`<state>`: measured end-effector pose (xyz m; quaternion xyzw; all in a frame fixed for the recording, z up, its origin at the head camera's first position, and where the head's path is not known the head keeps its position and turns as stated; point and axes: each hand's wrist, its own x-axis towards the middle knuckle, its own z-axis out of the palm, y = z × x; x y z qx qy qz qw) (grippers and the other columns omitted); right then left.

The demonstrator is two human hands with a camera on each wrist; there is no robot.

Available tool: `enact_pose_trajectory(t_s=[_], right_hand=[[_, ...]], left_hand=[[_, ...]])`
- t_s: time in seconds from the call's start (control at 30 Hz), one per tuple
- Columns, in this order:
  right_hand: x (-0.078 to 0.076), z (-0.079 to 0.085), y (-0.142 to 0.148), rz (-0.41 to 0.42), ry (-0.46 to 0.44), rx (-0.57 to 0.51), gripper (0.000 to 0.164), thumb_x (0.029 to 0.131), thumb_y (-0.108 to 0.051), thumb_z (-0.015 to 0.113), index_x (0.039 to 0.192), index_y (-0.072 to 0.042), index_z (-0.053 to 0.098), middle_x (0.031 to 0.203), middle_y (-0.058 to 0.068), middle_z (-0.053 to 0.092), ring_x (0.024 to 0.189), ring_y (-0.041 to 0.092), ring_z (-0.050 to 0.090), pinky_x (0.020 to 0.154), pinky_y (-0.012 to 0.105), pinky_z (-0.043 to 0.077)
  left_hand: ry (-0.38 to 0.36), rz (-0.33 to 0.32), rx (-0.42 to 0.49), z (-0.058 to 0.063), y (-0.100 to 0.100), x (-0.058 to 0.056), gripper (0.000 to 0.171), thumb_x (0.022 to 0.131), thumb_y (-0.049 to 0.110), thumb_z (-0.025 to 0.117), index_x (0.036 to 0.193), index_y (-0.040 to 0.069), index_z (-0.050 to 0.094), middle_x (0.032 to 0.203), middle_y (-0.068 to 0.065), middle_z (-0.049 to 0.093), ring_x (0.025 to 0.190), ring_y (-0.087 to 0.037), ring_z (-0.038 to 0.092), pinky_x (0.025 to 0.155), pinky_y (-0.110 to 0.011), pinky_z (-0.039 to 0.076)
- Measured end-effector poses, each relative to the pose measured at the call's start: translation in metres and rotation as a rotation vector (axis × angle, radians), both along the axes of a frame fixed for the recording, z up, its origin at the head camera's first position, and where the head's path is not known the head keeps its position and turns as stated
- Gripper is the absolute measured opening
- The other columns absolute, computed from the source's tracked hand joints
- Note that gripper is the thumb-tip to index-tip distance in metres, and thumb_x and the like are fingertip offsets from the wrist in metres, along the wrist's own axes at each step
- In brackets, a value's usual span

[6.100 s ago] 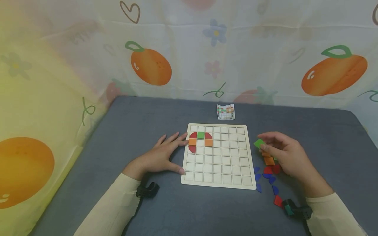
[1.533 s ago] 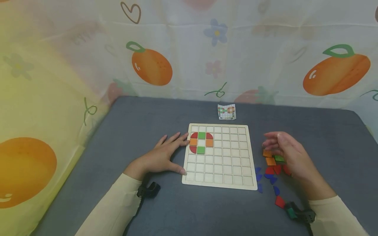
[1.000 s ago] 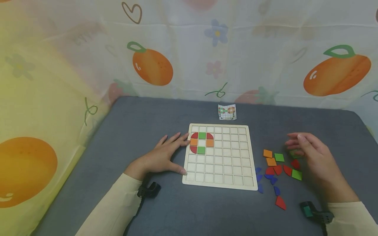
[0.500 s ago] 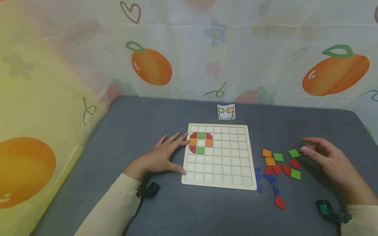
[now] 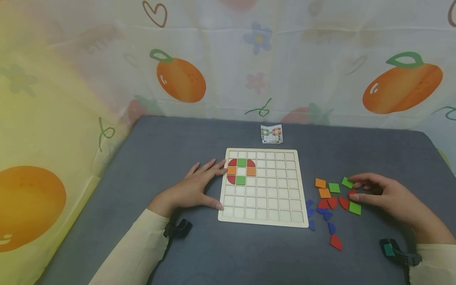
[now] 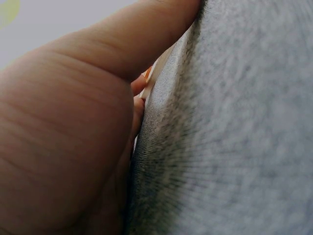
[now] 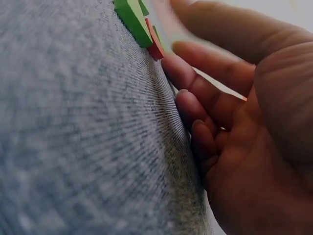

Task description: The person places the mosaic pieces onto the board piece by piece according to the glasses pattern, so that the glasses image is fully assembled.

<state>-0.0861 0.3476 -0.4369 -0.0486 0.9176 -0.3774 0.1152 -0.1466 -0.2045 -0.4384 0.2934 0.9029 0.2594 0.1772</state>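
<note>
My left hand lies spread at the wooden grid board, its fingertips and thumb tip touching the left rim. In the board's upper left, red rounded-corner pieces, green squares and orange squares form an incomplete ring around a bare cell. Right of the board, my right hand reaches low over loose pieces, thumb and index apart around a red piece that they partly cover. Its index tip is by a green square. In the right wrist view nothing is pinched; a red piece lies beyond the fingertips.
Loose orange, green, red and blue pieces are scattered right of the board, some blue ones by its edge. A small printed pattern card lies behind it. A patterned cloth hangs behind the grey table.
A green square, earlier in my right hand, now sits in the ring's lower row. My right hand then moved right past the loose pieces and has come back left to a red one. My left hand stayed.
</note>
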Motion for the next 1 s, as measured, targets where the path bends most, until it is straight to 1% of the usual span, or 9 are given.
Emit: enact_pose_trajectory(t_s=[0.1,0.27,0.43,0.63,0.83,1.0], right_hand=[[-0.0023,0.0011,0.0,0.025,-0.015,0.05,0.058,0.102,-0.032,0.082,0.148,-0.003,0.063,0.129,0.011,0.065,0.106,0.007,0.055,0.08,0.023,0.051],[-0.0033,0.001,0.0006,0.019,0.0,0.061,0.051,0.102,-0.028,0.082,0.142,-0.002,0.065,0.128,0.013,0.065,0.103,0.01,0.057,0.078,0.025,0.052],[-0.0031,0.0003,0.0024,0.002,0.011,0.095,0.042,0.102,-0.025,0.082,0.133,0.0,0.068,0.122,0.014,0.066,0.098,0.014,0.059,0.075,0.028,0.051],[-0.0021,0.0021,0.0024,0.001,0.016,0.132,0.036,0.103,-0.024,0.081,0.128,0.0,0.072,0.112,0.009,0.066,0.092,0.014,0.058,0.072,0.029,0.05],[-0.001,0.003,0.0017,0.0,0.026,0.117,0.03,0.102,-0.023,0.082,0.12,-0.003,0.07,0.106,0.006,0.067,0.088,0.013,0.06,0.071,0.029,0.05],[0.0012,0.0039,0.0005,-0.02,0.045,0.055,0.024,0.103,-0.019,0.081,0.114,-0.003,0.068,0.098,0.004,0.069,0.082,0.016,0.062,0.068,0.03,0.049]], left_hand=[[0.0,0.003,0.005,0.0003,-0.0001,-0.0001,0.112,0.077,0.068,0.091,0.17,0.027,0.042,0.181,0.01,0.011,0.165,-0.02,0.0,0.128,-0.056,-0.008],[-0.002,0.009,0.004,0.0003,-0.0003,-0.0001,0.113,0.077,0.069,0.091,0.17,0.029,0.041,0.181,0.01,0.011,0.165,-0.018,0.0,0.128,-0.055,-0.008],[-0.004,0.004,0.008,-0.0003,-0.0009,-0.0005,0.113,0.077,0.069,0.091,0.17,0.028,0.042,0.181,0.01,0.011,0.165,-0.019,0.0,0.128,-0.056,-0.008],[-0.002,0.001,0.009,-0.0015,-0.0002,-0.0008,0.113,0.077,0.067,0.092,0.17,0.027,0.042,0.18,0.011,0.011,0.166,-0.02,0.0,0.128,-0.057,-0.008],[0.005,0.004,0.006,-0.0016,-0.0001,0.0,0.112,0.077,0.067,0.092,0.17,0.027,0.042,0.18,0.011,0.011,0.166,-0.02,0.001,0.128,-0.057,-0.008],[0.006,0.002,0.006,-0.0006,0.0001,0.0011,0.113,0.077,0.067,0.092,0.17,0.026,0.041,0.18,0.01,0.011,0.166,-0.021,0.001,0.128,-0.057,-0.008]])
